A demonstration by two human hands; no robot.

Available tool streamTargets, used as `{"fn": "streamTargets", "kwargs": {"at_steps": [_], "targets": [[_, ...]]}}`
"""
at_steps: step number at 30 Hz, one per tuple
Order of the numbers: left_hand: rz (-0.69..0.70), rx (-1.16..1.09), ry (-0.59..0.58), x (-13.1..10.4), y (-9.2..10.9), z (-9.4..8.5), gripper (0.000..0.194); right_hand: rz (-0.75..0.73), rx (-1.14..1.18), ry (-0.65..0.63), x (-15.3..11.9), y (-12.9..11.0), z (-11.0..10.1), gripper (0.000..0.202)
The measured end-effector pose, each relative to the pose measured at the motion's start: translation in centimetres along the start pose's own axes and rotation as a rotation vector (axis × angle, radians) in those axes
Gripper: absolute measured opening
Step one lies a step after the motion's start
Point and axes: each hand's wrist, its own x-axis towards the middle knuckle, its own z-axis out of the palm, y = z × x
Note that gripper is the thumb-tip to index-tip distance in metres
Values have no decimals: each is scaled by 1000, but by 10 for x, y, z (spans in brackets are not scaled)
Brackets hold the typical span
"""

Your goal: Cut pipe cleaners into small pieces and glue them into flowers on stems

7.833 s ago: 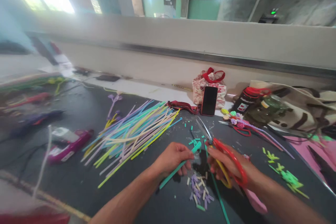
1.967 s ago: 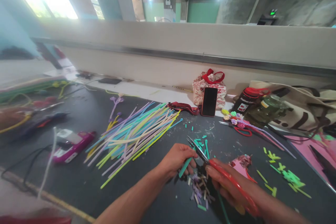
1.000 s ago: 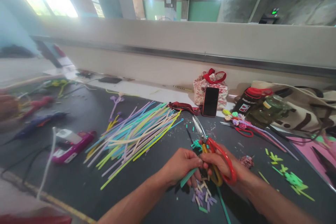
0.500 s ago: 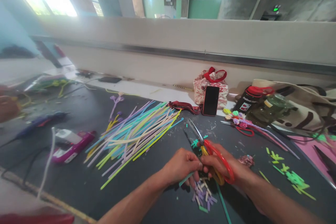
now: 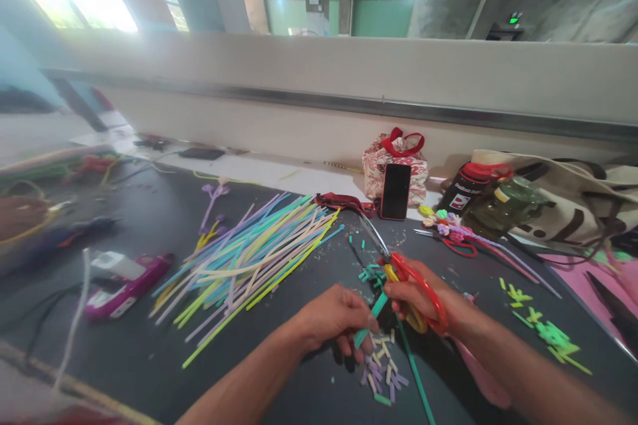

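My left hand (image 5: 343, 320) is closed on a short length of teal pipe cleaner (image 5: 379, 306), whose upper end reaches my right thumb. My right hand (image 5: 416, 289) is wrapped round scissors (image 5: 434, 311) with red and yellow handles, blades pointing away and to the left. Whether the blades are fully closed is unclear. A long teal pipe cleaner (image 5: 415, 375) hangs below my right hand toward the front. Cut teal bits (image 5: 369, 274) lie beyond my hands. Purple and cream cut bits (image 5: 383, 372) lie just in front of my left fingers.
Long pastel pipe cleaners (image 5: 249, 259) are heaped on the dark table at left, near a purple glue gun-like tool (image 5: 127, 285). A phone (image 5: 395, 191) leans on a patterned bag (image 5: 371, 169). Bottles (image 5: 468, 187), flowers (image 5: 451, 224) and green-yellow bits (image 5: 553, 335) are at right.
My hands have drawn slightly apart, showing more of the teal pipe cleaner between them. My left fingers have loosened and lowered a little. The view has shifted slightly.
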Motion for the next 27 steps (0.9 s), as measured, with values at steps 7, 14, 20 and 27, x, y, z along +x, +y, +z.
{"fn": "streamTargets", "kwargs": {"at_steps": [7, 14, 20, 27], "targets": [[72, -93, 225, 1, 4, -7, 21, 156, -107, 26, -36, -4, -10, 39], [66, -107, 223, -1, 7, -8, 22, 269, -334, 62, -77, 16, -10, 81], [50, -105, 213, 0, 7, -3, 21, 190, -340, -30, -66, 3, 7, 73], [52, -93, 213, 0, 7, -3, 22, 153, -376, -123, -55, 7, 9, 56]]}}
